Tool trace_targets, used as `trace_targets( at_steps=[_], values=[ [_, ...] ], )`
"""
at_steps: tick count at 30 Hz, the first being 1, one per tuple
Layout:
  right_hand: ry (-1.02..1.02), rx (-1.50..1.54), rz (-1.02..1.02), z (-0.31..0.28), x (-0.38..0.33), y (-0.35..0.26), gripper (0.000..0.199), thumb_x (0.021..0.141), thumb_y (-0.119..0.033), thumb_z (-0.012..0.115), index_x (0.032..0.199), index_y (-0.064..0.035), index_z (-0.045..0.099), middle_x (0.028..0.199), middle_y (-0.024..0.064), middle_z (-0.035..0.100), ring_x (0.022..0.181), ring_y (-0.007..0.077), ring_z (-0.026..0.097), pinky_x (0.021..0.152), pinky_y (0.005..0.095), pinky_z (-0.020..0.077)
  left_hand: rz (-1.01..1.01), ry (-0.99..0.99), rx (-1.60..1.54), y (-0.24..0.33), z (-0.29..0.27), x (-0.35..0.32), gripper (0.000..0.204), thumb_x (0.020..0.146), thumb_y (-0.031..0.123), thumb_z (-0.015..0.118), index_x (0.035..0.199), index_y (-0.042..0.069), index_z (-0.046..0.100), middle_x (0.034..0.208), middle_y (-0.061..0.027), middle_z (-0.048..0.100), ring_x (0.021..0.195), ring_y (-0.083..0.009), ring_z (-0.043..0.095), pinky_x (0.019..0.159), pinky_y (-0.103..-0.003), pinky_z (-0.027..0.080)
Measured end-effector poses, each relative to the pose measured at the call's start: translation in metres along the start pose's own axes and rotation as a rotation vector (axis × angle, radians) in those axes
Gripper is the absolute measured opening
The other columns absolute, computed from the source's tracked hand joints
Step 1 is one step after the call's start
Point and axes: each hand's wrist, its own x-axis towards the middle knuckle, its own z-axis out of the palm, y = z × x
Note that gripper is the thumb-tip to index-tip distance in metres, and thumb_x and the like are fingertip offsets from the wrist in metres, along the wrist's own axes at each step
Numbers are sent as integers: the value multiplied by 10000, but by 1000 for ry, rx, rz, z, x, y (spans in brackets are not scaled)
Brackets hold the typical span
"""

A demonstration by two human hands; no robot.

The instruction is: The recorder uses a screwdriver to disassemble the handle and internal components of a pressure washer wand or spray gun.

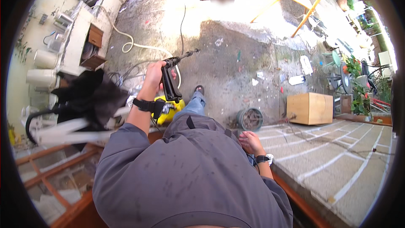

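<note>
My left hand (155, 76) is wrapped around the grip of a black pressure washer spray gun (171, 85). The gun's short lance points away and to the right, over the concrete. Beside that forearm, partly hidden by it, sits a yellow machine (172, 109), apparently a pressure washer. My right hand (251, 142) hangs at my right hip with its fingers loosely curled together; nothing shows in it. Both wrists wear black straps.
A cream hose (148, 47) and a dark cable (182, 21) cross the concrete ahead. To the right stand a round pot (249, 119) and a wooden box (310, 108), near a low brick surface (337, 152). A black cloth-like bundle (90, 97) is at left; scraps litter the ground.
</note>
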Motion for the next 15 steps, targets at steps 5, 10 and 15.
trace_targets(
  at_steps=[5, 10, 15],
  values=[
    [158, -438, -210, 34, 157, -150, 234, 1009, -179, 658, 1137, 14, 686, 1056, 107, 755, 843, 200, 731, 697, 331, 571, 3, 18, -36, 32, 10, 153, 283, 1005, 160, 468, 1014, -88, 604, 798, -202, 701, 659, -304, 723, 636, -441, 632],
    [195, -696, -566, 98, 274, -306, 222, 982, -174, 666, 1064, 28, 706, 915, 116, 770, 797, 173, 733, 705, 324, 569, 84, 28, -25, 84, 32, 254, 295, 1004, 160, 476, 1044, -100, 610, 835, -215, 718, 689, -310, 737, 659, -448, 641],
    [-156, -810, -642, 230, 336, -506, 197, 992, -167, 652, 1006, 25, 697, 873, 121, 783, 838, 183, 757, 757, 334, 577, 52, 69, 4, 157, 45, 362, 293, 1011, 174, 487, 1052, -82, 623, 874, -216, 739, 746, -311, 761, 698, -438, 645]
  ],
)
